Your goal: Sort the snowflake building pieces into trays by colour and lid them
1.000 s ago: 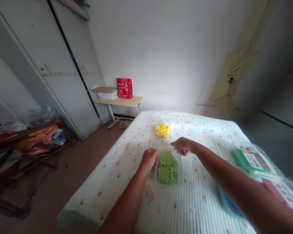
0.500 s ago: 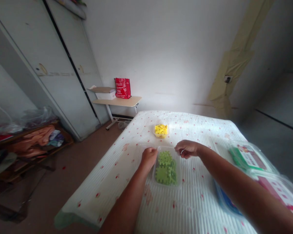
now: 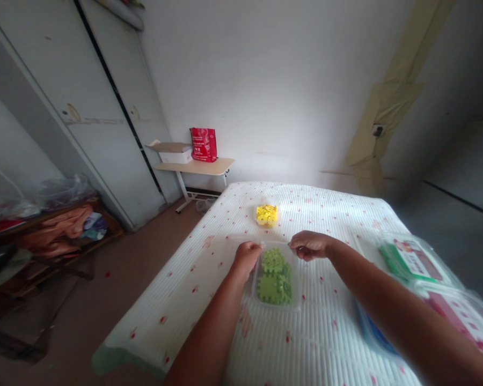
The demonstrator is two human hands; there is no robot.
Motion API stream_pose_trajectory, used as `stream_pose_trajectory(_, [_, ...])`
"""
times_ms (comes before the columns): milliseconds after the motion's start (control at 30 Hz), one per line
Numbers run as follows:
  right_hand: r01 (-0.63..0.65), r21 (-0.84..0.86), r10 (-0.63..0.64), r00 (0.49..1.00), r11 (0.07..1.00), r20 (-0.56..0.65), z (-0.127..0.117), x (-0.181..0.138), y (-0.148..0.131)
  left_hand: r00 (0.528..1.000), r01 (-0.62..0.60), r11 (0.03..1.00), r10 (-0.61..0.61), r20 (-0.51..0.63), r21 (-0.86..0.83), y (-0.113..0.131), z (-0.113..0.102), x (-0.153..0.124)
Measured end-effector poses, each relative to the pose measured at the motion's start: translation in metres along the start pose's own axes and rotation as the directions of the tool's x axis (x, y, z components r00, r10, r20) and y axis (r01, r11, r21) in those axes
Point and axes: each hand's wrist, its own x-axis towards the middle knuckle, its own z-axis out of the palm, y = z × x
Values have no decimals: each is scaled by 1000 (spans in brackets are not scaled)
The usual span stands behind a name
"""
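A clear plastic container (image 3: 256, 295) rests on the patterned cover in front of me, filled with green foam puzzle-like pieces (image 3: 270, 288). At its far left corner, my left hand (image 3: 247, 257) is closed, thumb and fingers pinching the rim. My right hand (image 3: 309, 245) pinches the far right corner, its fingers curled. Whether a clear lid lies over the pieces, I cannot tell. Beyond both hands stands a smaller clear tub of yellow pieces (image 3: 266, 214), touched by neither.
On the right, clear boxes with printed labels hold green (image 3: 416, 260), pink (image 3: 459, 316) and blue contents, partly behind my right forearm. A small table (image 3: 209, 166) with a red bag (image 3: 204, 145) and a white box (image 3: 176, 155) stands by the wall.
The fingers of my right hand have closed more tightly at the container's corner. My left hand stays at the other corner, and the view has shifted slightly.
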Motion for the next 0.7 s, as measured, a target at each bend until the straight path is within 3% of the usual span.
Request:
stream_pose_trajectory(300, [56,-14,-55,998,998,27,1,1,2,993,99,991,-93,70,-92,7,-5,-1])
stream_pose_trajectory(700, [193,6,-194,981,981,16,2,3,7,999,45,994,-43,20,-99,9,-1,-2])
